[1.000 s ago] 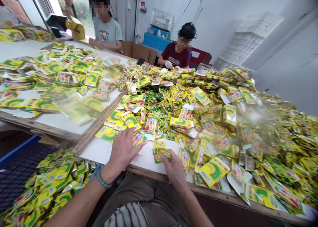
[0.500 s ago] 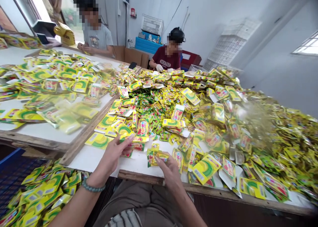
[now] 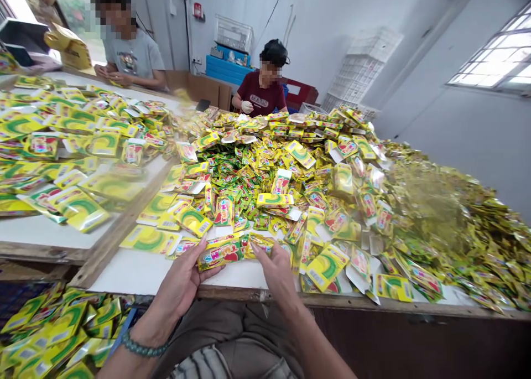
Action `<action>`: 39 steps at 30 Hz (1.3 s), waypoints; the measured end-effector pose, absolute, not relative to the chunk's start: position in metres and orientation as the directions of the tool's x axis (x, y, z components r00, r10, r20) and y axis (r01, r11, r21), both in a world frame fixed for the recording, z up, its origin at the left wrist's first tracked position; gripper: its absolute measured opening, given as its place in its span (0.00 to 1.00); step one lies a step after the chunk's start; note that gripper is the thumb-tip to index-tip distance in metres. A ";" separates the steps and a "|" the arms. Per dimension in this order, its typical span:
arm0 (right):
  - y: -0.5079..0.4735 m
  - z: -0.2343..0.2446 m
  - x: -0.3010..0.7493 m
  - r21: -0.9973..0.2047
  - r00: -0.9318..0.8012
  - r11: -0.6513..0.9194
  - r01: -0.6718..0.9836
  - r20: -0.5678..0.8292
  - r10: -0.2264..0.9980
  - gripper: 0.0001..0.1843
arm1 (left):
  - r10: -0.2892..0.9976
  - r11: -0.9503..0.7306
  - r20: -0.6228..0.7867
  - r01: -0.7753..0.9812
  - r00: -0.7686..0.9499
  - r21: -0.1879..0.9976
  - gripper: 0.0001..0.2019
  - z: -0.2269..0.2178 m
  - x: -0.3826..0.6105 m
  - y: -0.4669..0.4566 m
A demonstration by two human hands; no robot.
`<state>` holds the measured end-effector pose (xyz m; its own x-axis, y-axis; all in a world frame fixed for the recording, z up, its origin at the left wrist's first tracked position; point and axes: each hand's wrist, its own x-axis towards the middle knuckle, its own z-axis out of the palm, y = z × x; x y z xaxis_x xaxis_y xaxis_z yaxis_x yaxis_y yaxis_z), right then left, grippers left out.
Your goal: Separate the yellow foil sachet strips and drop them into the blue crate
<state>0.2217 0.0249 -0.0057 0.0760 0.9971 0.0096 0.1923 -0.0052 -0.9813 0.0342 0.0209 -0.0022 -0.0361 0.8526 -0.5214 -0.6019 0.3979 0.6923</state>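
Observation:
My left hand is closed round a small yellow and green printed carton, thumb on the near left end and fingers beneath. The carton lies sideways just above the table's front edge, its front print facing up. My right hand pinches small yellow sachets against the carton's right end. Whether they are partly inside it cannot be seen clearly. Behind my hands lie flat cartons and a heap of loose small sachets.
A wooden strip divides the table, with more cartons on its left. Sachets pile high at right. A crate of filled cartons sits below left. Two co-workers, one in grey and one in maroon, sit across.
The carton in my left hand has turned its printed front up. My right hand has brought the sachets from apart to the carton's right end. The view has shifted right.

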 end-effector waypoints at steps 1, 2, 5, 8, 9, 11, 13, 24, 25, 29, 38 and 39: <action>0.025 -0.006 0.223 -0.975 0.053 -0.004 0.222 0.008 0.999 0.16 | 0.861 0.392 -0.508 -0.601 -0.028 0.697 0.09 -0.003 0.036 0.019; 0.025 -0.006 0.224 -0.968 0.027 -0.005 0.250 0.002 1.000 0.16 | 0.867 0.391 -0.498 -0.595 -0.017 0.702 0.09 -0.004 0.037 0.018; 0.028 -0.005 0.231 -0.965 -0.053 -0.029 0.262 -0.045 0.998 0.15 | 0.873 0.428 -0.487 -0.546 0.042 0.720 0.12 -0.006 0.036 0.016; 0.031 -0.001 0.235 -0.988 -0.138 -0.057 0.143 -0.077 0.987 0.14 | 0.871 0.487 -0.465 -0.394 0.156 0.779 0.18 -0.008 0.027 0.018; 0.032 0.001 0.236 -0.992 -0.154 -0.062 0.110 -0.079 0.985 0.15 | 0.874 0.486 -0.449 -0.306 0.186 0.819 0.20 -0.007 0.023 0.020; 0.031 0.007 0.235 -0.993 -0.154 -0.046 0.107 -0.062 0.986 0.15 | 0.906 0.406 -0.386 -0.096 0.171 0.909 0.23 -0.005 0.015 0.024; 0.029 0.014 0.233 -0.983 -0.155 -0.003 0.181 -0.032 0.987 0.14 | 0.946 0.287 -0.298 0.104 0.126 0.952 0.24 0.000 0.010 0.028; 0.032 0.030 0.236 -0.810 -0.077 0.183 0.558 0.169 0.983 0.10 | 0.869 0.416 -0.344 -0.150 0.356 0.897 0.19 -0.006 0.023 0.024; 0.033 0.030 0.236 -0.806 -0.086 0.179 0.564 0.159 0.984 0.09 | 0.861 0.443 -0.361 -0.180 0.358 0.878 0.19 -0.010 0.023 0.023; 0.033 0.027 0.233 -0.788 -0.109 0.165 0.594 0.125 0.986 0.06 | 0.867 0.454 -0.380 -0.199 0.322 0.868 0.19 -0.016 0.020 0.022; 0.032 0.034 0.232 -0.776 -0.172 0.194 0.600 0.111 0.979 0.05 | 0.835 0.518 -0.412 -0.266 0.365 0.813 0.20 -0.012 0.021 0.022; 0.032 0.035 0.232 -0.779 -0.195 0.186 0.599 0.084 0.977 0.06 | 0.839 0.518 -0.418 -0.273 0.349 0.811 0.20 -0.014 0.022 0.021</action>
